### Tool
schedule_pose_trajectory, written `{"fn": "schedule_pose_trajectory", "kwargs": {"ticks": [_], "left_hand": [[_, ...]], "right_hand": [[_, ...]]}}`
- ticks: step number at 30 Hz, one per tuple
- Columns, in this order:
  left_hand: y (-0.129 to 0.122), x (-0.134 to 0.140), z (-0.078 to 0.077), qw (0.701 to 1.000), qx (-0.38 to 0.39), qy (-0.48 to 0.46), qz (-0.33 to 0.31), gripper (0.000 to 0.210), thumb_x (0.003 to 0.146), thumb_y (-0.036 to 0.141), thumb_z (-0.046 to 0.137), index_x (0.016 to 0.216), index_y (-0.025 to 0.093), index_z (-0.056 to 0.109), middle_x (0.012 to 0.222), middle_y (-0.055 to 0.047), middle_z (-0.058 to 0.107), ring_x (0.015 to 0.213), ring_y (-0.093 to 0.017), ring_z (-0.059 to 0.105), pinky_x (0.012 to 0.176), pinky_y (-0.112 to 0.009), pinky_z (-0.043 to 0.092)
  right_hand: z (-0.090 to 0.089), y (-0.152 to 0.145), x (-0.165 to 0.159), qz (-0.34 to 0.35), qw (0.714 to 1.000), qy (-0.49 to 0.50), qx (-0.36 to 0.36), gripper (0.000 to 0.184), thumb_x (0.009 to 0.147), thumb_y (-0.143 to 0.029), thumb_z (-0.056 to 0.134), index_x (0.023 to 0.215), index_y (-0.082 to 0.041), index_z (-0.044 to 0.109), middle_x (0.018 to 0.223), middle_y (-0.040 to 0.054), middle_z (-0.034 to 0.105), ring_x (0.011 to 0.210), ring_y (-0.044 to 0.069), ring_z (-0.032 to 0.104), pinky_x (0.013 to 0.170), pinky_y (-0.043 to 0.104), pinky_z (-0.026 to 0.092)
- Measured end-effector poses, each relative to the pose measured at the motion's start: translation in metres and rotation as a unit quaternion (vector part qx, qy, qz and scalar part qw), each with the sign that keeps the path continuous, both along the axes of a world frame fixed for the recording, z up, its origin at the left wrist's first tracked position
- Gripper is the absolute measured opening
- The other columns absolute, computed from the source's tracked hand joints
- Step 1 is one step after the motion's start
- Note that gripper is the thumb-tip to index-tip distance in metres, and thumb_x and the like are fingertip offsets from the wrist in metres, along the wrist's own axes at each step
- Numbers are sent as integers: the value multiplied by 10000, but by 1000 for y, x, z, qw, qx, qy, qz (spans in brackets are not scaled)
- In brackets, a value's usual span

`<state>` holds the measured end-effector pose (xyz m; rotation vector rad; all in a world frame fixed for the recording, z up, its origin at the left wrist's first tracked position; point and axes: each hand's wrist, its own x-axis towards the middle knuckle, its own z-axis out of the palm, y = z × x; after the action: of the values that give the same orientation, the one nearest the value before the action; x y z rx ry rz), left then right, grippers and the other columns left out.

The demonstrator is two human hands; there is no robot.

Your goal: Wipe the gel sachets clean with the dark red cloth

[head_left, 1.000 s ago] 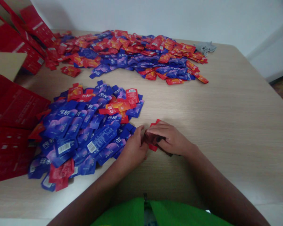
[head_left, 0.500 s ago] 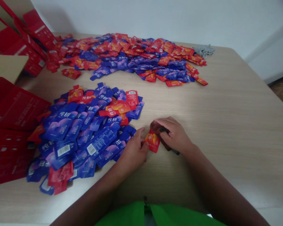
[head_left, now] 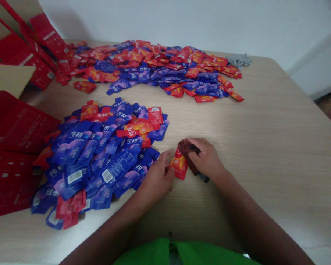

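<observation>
A red sachet [head_left: 179, 164] with orange fruit printed on it lies on the table between my hands. My left hand [head_left: 160, 173] is at its left edge, the thumb on the edge and the index finger pointing forward beside it. In my right hand [head_left: 206, 156] is a dark red-brown handheld tool [head_left: 189, 160] with black parts; its kind is unclear. The tool's far end stands over the sachet's upper right edge. Close to my left hand spreads a heap of mostly blue sachets [head_left: 99, 143], a few red ones among them.
A long pile of red and blue sachets [head_left: 154, 66] runs along the back of the table [head_left: 251, 147] by the wall. Open red boxes [head_left: 22, 121] stand at the left. A grey cloth-like item [head_left: 239, 60] lies at the pile's right end.
The tool in my right hand has tilted and shifted slightly right, uncovering more of the red sachet's top. My left hand has hardly moved.
</observation>
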<state>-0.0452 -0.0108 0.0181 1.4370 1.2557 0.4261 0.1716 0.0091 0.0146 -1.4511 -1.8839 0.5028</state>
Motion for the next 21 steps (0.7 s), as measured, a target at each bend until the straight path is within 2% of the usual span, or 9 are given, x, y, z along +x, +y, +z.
{"fn": "schedule_pose_trajectory", "kwargs": {"ticks": [3, 7, 10, 13, 17, 19, 21], "left_hand": [[0, 0, 1, 1000, -8, -4, 0, 637, 994, 217, 532, 1605, 190, 355, 924, -38, 742, 500, -125, 630, 487, -233, 499], [1, -1, 2, 1000, -9, -15, -2, 627, 977, 210, 537, 1585, 197, 388, 917, -43, 746, 502, -129, 631, 478, -224, 486], [1, -1, 2, 1000, -13, -21, -2, 617, 968, 205, 537, 1572, 221, 410, 998, -64, 759, 499, -126, 630, 468, -229, 485], [1, -1, 2, 1000, -19, -17, -3, 623, 981, 212, 525, 1587, 220, 383, 979, -56, 757, 483, -128, 625, 454, -233, 481], [0, 0, 2, 1000, -16, -13, -1, 615, 1004, 244, 520, 1597, 204, 362, 941, -46, 749, 487, -134, 635, 450, -232, 479], [0, 0, 2, 1000, -17, -15, -2, 607, 1010, 251, 518, 1594, 201, 360, 929, -39, 746, 492, -134, 637, 454, -228, 481], [0, 0, 2, 1000, -16, -15, -4, 603, 1012, 250, 520, 1592, 200, 362, 922, -36, 747, 496, -132, 637, 466, -227, 487]], "right_hand": [[2, 0, 1, 35, 999, 1, 5, 397, 815, -55, 569, 1098, -278, 737, 1121, 25, 797, 1018, 253, 715, 968, 434, 533], [2, -3, 1, 156, 987, 5, 25, 442, 785, -76, 575, 1143, -286, 727, 1116, 23, 795, 982, 240, 727, 957, 432, 539], [2, -4, -1, 187, 982, 12, 27, 450, 776, -85, 578, 1149, -291, 726, 1123, 22, 794, 1004, 243, 728, 970, 437, 538], [2, -3, -1, 140, 990, 9, 9, 413, 799, -70, 577, 1114, -283, 737, 1117, 19, 796, 998, 235, 721, 958, 418, 540], [3, 0, 1, 13, 1000, 7, -14, 411, 815, -57, 575, 1107, -288, 748, 1105, 15, 800, 1008, 252, 711, 953, 427, 535], [4, 0, 2, 4, 1000, 6, -12, 402, 819, -57, 577, 1100, -289, 748, 1106, 16, 801, 1011, 257, 712, 959, 434, 529], [4, 0, 2, 41, 999, 7, -3, 400, 818, -56, 580, 1104, -284, 743, 1112, 16, 800, 1005, 249, 714, 961, 427, 525]]}}
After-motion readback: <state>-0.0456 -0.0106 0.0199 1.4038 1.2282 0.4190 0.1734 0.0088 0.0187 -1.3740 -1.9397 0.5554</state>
